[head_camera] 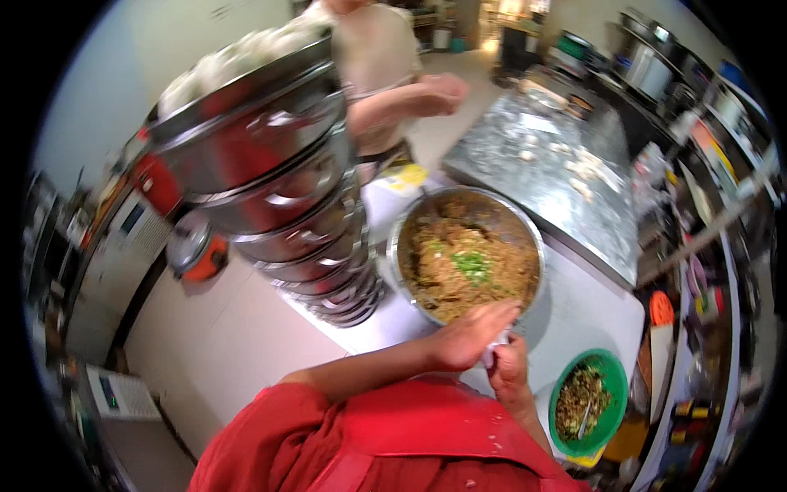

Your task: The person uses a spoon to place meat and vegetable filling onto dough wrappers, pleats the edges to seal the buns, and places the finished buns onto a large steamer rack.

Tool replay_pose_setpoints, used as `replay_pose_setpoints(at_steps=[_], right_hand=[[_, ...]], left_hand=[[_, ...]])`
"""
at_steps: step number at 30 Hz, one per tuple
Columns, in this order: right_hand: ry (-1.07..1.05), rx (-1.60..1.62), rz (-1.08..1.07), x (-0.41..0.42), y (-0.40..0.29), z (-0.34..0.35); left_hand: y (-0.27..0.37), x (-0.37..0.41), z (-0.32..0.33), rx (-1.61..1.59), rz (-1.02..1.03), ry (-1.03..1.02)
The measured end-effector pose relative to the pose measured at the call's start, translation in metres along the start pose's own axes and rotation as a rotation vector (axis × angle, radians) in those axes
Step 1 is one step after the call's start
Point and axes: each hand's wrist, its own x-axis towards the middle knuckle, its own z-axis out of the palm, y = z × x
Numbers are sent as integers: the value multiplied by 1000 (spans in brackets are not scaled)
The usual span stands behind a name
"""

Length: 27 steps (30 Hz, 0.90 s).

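Note:
My left hand [470, 337], fingers extended and together, reaches over the near rim of a large steel bowl [542, 255]. The bowl holds a brown filling [449, 295] topped with chopped green onion [471, 264]. Just right of it, my right hand [511, 369] is curled around a small white piece [497, 349], maybe cloth or dough; blur hides which. The left palm lies close over that piece; whether it touches is unclear. A green bowl [622, 393] with a chopped filling and a metal spoon [584, 420] sits at the right.
A tall stack of steel steamer trays [264, 141] with white buns [240, 55] on top rises at the left. Behind it stands another person [375, 67], one arm out. A floured metal board [492, 147] bears dough pieces [587, 166]. Shelves line the right; an orange cooker [206, 261] is on the floor.

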Motion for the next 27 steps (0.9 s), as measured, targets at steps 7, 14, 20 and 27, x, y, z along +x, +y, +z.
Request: replay_pose_setpoints(at_steps=[7,14,20,27], right_hand=[[-107,-3,157,12,10,-17],[-165,90,210,10,2,-14],[-205,-2,117,20,-13,-21],[-237,-103,113,20,-18,-28]], left_hand=[[-10,1,-5,-138,77,-68],[-8,10,-20,-250,12,-254],[-10,7,-15,-174,57,-227],[-18,0,-14,-45,-23,-258]])
